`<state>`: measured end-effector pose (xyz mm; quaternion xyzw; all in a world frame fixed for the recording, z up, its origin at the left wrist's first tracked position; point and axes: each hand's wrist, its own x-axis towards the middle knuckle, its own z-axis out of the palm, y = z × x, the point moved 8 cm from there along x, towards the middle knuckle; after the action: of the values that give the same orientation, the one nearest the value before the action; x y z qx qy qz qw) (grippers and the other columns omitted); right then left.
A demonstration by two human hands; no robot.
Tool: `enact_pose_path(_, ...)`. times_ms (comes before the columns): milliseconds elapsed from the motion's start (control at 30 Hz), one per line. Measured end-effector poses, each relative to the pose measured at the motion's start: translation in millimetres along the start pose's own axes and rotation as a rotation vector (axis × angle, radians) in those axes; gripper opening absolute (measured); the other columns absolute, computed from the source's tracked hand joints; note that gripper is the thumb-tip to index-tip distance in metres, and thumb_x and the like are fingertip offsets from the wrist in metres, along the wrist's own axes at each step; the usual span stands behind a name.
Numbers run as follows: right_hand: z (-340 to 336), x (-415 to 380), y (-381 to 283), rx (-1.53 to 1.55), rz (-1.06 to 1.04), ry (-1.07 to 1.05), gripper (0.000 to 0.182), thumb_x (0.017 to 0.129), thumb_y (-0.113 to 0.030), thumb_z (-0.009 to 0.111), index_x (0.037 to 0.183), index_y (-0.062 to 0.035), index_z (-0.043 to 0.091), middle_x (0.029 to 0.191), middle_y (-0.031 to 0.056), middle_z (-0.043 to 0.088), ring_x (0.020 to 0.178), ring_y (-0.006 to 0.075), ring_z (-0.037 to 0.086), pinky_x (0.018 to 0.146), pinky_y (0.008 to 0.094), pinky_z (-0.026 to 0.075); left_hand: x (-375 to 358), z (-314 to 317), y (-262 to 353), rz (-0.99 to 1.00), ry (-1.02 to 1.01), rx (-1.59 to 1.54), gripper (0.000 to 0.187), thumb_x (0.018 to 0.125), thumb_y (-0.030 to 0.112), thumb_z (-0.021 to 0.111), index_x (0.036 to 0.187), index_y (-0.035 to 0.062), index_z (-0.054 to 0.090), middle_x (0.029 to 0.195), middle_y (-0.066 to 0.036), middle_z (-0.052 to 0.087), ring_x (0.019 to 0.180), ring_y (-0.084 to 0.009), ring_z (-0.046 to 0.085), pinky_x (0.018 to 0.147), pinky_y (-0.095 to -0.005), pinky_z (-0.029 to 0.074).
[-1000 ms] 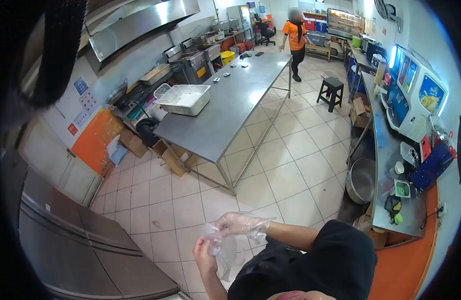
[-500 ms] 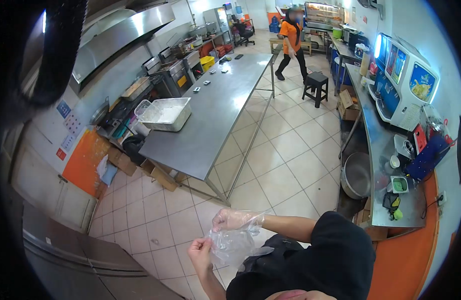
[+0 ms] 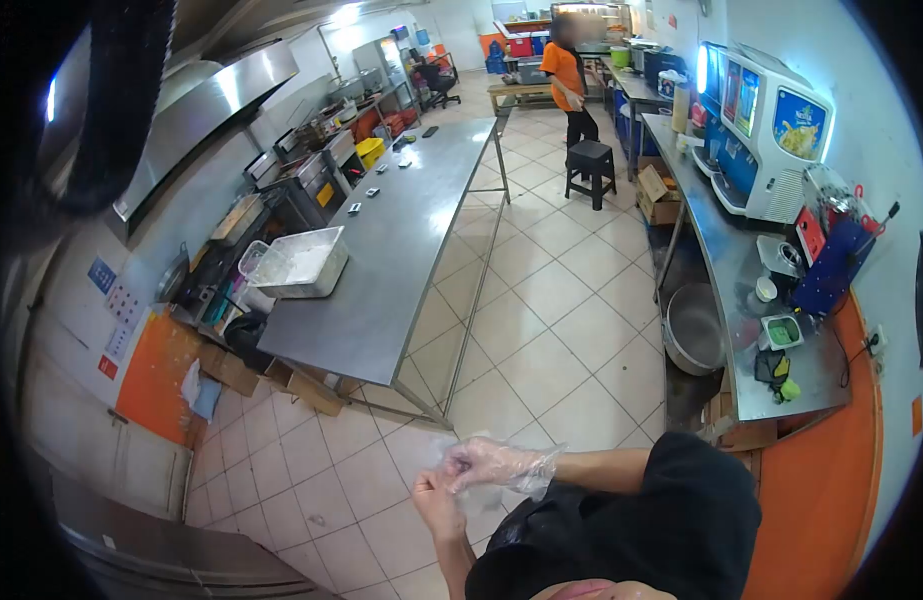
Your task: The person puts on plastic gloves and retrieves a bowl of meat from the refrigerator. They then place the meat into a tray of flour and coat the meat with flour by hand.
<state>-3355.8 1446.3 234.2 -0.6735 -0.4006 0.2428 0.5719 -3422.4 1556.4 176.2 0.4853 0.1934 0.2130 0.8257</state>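
My right hand wears a clear plastic glove, its loose cuff standing out around the wrist. Its fingers are bent and pinched together at the front. My left hand is bare, and its fingers are closed against the right fingertips. Thin clear plastic, which looks like a second disposable glove, shows between and below the hands. Exactly how each hand grips it is partly hidden. Both hands are held in front of my dark shirt, above the tiled floor.
A long steel table stands ahead, bearing a tub of white powder. To the right, a steel counter holds a drink dispenser and small containers. A black stool and a person in an orange shirt are farther off.
My hands have come closer together, and the clear plastic between them is more bunched. The view has shifted. The person in orange now stands upright behind the stool instead of striding.
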Motion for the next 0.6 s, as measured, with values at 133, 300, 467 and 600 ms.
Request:
enact_pose_path(133,-14.7,-16.6,38.8,0.363,0.092,0.092,0.028,0.078,-0.025,0.074,0.08,-0.0029,0.056,0.07,0.0024,0.053,0.068,0.0132,0.051,0.061,0.0301,0.043,-6.4,9.6,-3.6,-0.052,-0.086,0.058,0.042,0.082,-0.002,0.065,0.06,0.012,0.033,0.057,0.006,0.037,0.053,-0.0039,0.033,0.049,-0.0221,0.028)
enact_pose_path(300,-29.6,-29.1,32.1,-0.116,0.093,0.198,0.023,0.082,-0.021,0.068,0.076,-0.0051,0.052,0.066,0.0017,0.05,0.065,0.0132,0.049,0.059,0.0323,0.042,-9.2,27.8,6.5,0.235,-0.226,0.784,0.038,0.076,-0.003,0.061,0.058,0.0065,0.028,0.052,0.001,0.029,0.054,-0.0074,0.025,0.047,-0.0275,0.024)
enact_pose_path(467,-50.5,-9.0,127.0,-0.41,0.168,0.453,0.011,0.068,-0.012,0.063,0.072,-0.0033,0.059,0.064,0.0175,0.06,0.06,0.0324,0.059,0.056,0.0419,0.047,-1.9,43.2,32.3,0.521,-0.122,0.948,0.024,0.069,-0.004,0.052,0.061,0.0012,0.03,0.053,-0.012,0.026,0.052,-0.0154,0.025,0.046,-0.0342,0.025)
enact_pose_path(600,-64.4,13.7,57.2,-0.536,0.114,0.54,0.011,0.069,-0.012,0.063,0.077,-0.0053,0.06,0.065,0.018,0.061,0.061,0.0344,0.061,0.056,0.0419,0.048,4.2,36.7,54.3,0.612,0.087,1.092,0.028,0.073,-0.002,0.057,0.06,0.0012,0.033,0.053,-0.014,0.032,0.047,-0.0272,0.031,0.047,-0.0395,0.028)
